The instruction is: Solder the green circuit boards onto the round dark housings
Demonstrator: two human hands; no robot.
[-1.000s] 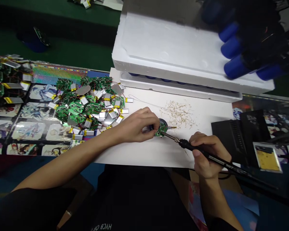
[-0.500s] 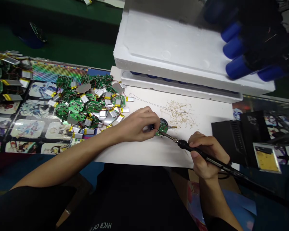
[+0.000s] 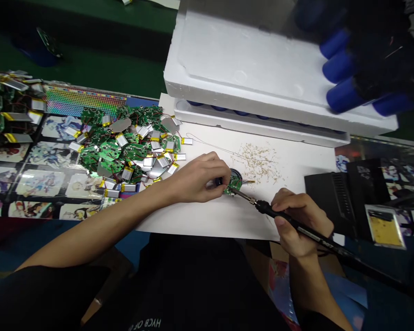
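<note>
Pinching a small round green circuit board (image 3: 233, 185) between thumb and fingers, a person's left hand (image 3: 196, 180) holds it just above a white sheet (image 3: 207, 220), while the right hand (image 3: 301, 223) grips a black-handled soldering iron (image 3: 279, 218) like a pen, its metal tip at the board's edge. A heap of green circuit boards and foil pouch batteries (image 3: 124, 147) lies beside the left hand, pale flecks of debris (image 3: 258, 163) scatter across the sheet, and a white foam box (image 3: 248, 59) stands beyond.
</note>
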